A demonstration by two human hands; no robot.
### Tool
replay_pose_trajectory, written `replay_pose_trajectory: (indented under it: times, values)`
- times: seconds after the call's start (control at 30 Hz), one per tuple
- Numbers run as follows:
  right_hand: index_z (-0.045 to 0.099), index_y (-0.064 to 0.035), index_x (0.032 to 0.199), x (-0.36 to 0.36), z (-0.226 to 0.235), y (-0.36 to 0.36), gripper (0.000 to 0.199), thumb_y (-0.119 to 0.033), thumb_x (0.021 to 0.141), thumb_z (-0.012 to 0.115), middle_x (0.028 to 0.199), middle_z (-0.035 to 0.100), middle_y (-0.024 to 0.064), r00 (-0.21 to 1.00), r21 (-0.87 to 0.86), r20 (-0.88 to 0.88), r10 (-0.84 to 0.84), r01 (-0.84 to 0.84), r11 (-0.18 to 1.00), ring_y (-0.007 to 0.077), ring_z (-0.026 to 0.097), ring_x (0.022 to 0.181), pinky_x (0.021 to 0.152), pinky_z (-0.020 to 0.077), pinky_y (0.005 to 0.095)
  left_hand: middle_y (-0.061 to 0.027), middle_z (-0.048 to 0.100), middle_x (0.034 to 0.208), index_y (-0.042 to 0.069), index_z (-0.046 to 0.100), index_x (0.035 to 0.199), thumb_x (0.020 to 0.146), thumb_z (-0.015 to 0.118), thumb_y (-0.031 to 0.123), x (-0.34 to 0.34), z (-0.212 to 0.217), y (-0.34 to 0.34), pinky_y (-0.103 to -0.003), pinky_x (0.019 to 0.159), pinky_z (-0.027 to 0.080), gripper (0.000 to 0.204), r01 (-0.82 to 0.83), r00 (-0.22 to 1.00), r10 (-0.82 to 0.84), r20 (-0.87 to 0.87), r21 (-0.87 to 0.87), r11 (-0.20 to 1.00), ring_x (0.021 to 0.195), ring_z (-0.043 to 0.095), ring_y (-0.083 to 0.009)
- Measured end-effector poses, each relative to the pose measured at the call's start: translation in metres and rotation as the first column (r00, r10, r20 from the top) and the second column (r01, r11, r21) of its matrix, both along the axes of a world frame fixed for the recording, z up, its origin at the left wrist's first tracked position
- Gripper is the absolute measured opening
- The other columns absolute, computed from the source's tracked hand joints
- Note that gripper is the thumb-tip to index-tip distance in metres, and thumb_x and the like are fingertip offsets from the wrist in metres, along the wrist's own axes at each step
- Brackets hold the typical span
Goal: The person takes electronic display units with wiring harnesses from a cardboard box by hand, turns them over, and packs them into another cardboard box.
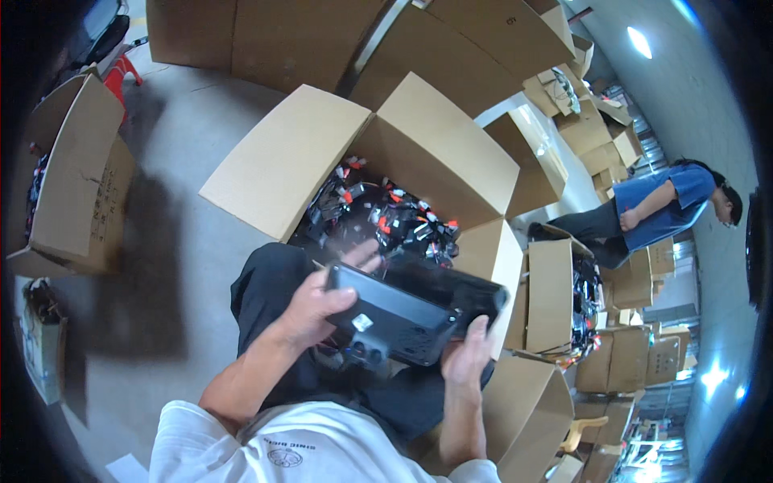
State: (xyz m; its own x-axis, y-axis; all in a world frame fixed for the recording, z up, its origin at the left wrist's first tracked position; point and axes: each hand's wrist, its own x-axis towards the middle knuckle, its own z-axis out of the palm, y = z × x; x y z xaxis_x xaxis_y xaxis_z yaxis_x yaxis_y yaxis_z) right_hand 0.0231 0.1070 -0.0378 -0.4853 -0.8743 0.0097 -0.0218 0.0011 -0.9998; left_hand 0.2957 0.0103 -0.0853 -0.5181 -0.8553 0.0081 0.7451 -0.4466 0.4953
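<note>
The floor (201,145) around me is smooth and grey, with a broad dark shadow (149,302) lying across the left side. A red stool (122,79) stands over there. Opposite, brown cartons (584,129) are piled deep into the hall beneath a pale blue-grey ceiling (684,88), where one long lamp (638,42) glows and another light (713,377) glares, blurring into a white starburst.

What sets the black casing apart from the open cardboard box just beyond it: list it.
The black casing is smaller; the cardboard box is brown and larger. The left hand and right hand hold the casing; neither holds the box. The casing bears a pale patch; the box holds a jumble of small parts. Both are before the person.
</note>
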Motion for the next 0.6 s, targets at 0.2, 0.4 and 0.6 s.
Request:
replay_pose_trajectory:
  times: [0.2, 0.4, 0.6]
  values:
    - [0.038, -0.0002, 0.183, -0.031, -0.095, 0.071, 0.082, -0.061, 0.129, 0.043, 0.173, 0.062, 0.0203, 0.921, -0.066, 0.334, 0.200, -0.189, 0.980, 0.0334, 0.063, 0.159, 0.135, 0.0503, 0.0525, -0.0251, 0.055, 0.181, 0.002, 0.053, 0.169, 0.101, 0.099, 0.038, -0.053, -0.016, 0.031, -0.045, 0.130, 0.052, 0.090, -0.269, 0.872, 0.358, 0.334, -0.284, 0.920, 0.156, 0.062, -0.0291]
    - [0.040, 0.0091, 0.177, -0.010, -0.046, 0.061, 0.096, -0.053, 0.116, 0.081, 0.169, 0.059, 0.0202, 0.989, 0.033, -0.112, 0.093, -0.090, 0.995, 0.0285, 0.059, 0.155, 0.134, 0.0438, 0.0460, -0.0140, 0.074, 0.144, -0.002, 0.062, 0.160, 0.113, 0.085, 0.030, -0.075, -0.047, 0.068, -0.038, 0.122, 0.052, 0.062, -0.047, 0.619, 0.247, 0.746, -0.278, 0.959, 0.135, 0.068, -0.0208]
    - [0.069, 0.0090, 0.156, -0.054, -0.054, 0.043, 0.060, -0.038, 0.119, 0.073, 0.141, 0.077, 0.0151, 0.938, -0.006, -0.298, -0.176, 0.182, 0.983, 0.0253, 0.072, 0.129, 0.118, 0.0561, 0.0404, -0.0113, 0.072, 0.139, 0.005, 0.066, 0.155, 0.125, 0.059, 0.027, -0.132, -0.060, 0.077, -0.037, 0.116, 0.053, 0.037, -0.109, 0.731, -0.035, 0.681, 0.168, 0.980, 0.128, 0.066, -0.0198]
